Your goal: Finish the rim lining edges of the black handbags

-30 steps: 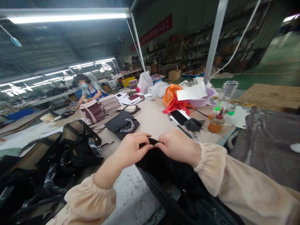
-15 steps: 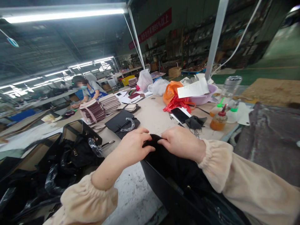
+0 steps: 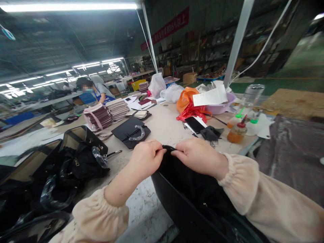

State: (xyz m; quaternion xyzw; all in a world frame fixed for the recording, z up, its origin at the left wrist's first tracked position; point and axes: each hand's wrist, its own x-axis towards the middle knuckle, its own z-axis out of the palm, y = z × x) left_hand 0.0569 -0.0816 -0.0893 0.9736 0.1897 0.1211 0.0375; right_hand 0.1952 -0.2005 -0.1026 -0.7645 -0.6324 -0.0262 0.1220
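Note:
A large black bag (image 3: 177, 199) stands open at the lower middle, its dark lining and a small gold zip pull showing inside. My left hand (image 3: 148, 155) pinches the bag's far rim between thumb and fingers. Just to the right, my right hand (image 3: 197, 156) grips the same rim, thumb on the near side and fingers over the far side. A small gap separates the two hands. Beyond my left hand lies a flat black bag (image 3: 124, 131) with a plastic-wrapped handle.
Several black bags (image 3: 84, 162) crowd the left. Behind are maroon stacks (image 3: 97, 116) and a person (image 3: 101, 92). To the right are a phone (image 3: 194, 125), a red plastic bag (image 3: 188, 112), a purple basin (image 3: 222, 106) and a bottle of orange liquid (image 3: 236, 132).
My left thumb and fingers have closed together on the bag's rim. The view has shifted slightly, and the person at the back has moved an arm.

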